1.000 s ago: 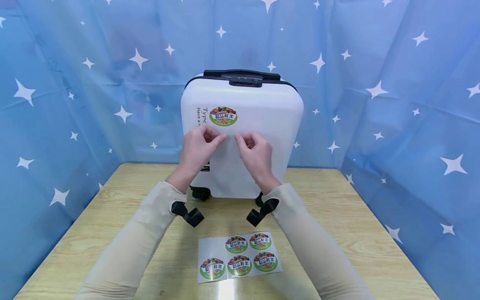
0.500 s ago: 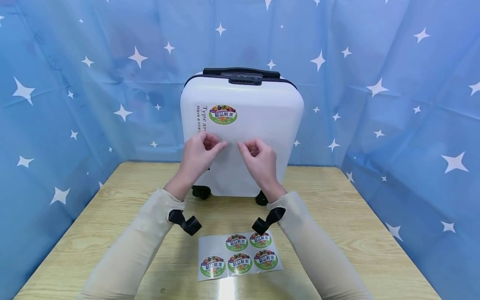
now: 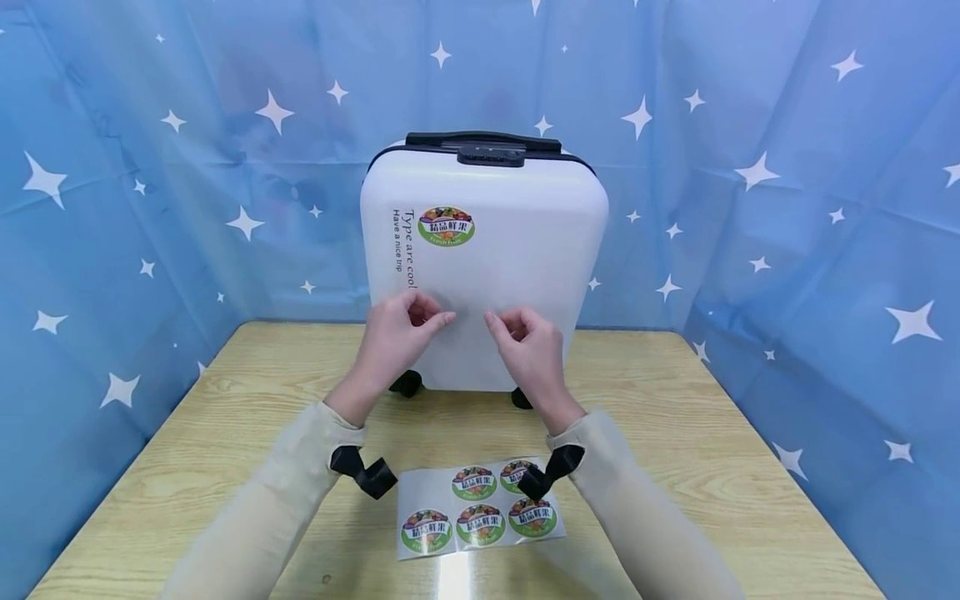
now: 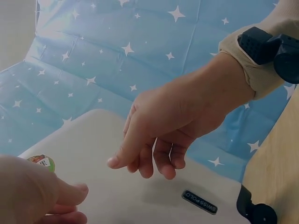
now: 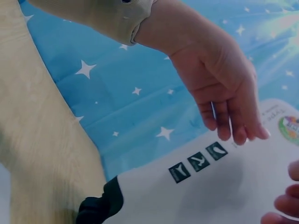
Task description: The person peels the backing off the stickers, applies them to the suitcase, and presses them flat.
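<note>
White hard-shell case [image 3: 517, 242] upright mid-frame on wood tbl [image 3: 262, 400], blue star curtain [image 3: 187, 208] behind. One oval fruit sticker [image 3: 446, 227] on upper left of case face, just right of printed lettering [image 3: 409, 246]; lies flat, far as I can see.

Sticker sheet [image 3: 427, 490] lower middle of frame, flat on tbl, well apart from case. 5 stickers on it: 2 top row, 3 bottom; bare spot upper left of sheet. Black wrist mount [image 3: 551, 473] partly blocks the top-right one in head view.

L hand [image 3: 401, 329] & R hand [image 3: 531, 342] mid-frame, in front of lower half of case, fingertips facing w/ clear gap btwn. Both half-relaxed, fingers loosely bent, thumbs fwd; nothing seen in either, wrist views incl. Look to be off the case, tho exact clearance hard to judge.

Step, my read: first sticker prob. placed, hands btwn pieces. Next move, if another's to go on, calls for reach down to sheet, one hand steadying it, nail under a sticker edge, slow peel. Risk: edge curling or glue catching fingertips; pinch by rim only.
</note>
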Available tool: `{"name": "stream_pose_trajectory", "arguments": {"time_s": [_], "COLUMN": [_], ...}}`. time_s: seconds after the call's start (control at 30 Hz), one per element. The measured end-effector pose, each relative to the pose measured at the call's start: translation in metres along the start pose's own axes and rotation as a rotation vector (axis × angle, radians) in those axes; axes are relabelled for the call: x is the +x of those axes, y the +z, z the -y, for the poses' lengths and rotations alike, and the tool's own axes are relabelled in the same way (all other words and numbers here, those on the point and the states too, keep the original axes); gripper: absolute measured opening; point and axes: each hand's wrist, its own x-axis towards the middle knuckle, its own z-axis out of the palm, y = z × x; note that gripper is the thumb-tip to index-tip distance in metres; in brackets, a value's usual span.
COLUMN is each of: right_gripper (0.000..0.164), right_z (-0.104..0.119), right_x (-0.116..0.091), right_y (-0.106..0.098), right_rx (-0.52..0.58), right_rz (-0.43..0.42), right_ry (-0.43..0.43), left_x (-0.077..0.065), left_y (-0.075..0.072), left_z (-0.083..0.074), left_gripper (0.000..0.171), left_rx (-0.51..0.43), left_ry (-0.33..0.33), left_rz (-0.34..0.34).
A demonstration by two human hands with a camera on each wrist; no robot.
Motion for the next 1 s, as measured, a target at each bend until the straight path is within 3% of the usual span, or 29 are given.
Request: {"name": "stream_pose_trajectory", "arguments": {"time_s": [0.53, 1.0], "right_gripper": [0.015, 0.010], "right_z": [-0.014, -0.024], "right_x": [-0.027, -0.055], "right_y": [-0.004, -0.004], "right_rx": [-0.008, -0.075], "right_rz": [0.042, 0.121], "right_ry": [-0.067, -0.031], "left_x": [-0.021, -0.040], "left_y": [0.013, 0.022], "left_z": [0.011, 0.026], "left_gripper": [0.016, 0.017], "left_rx": [0.000, 0.040], "left_ry": [-0.026, -0.102], "left_rz": [0.035, 0.148]}}
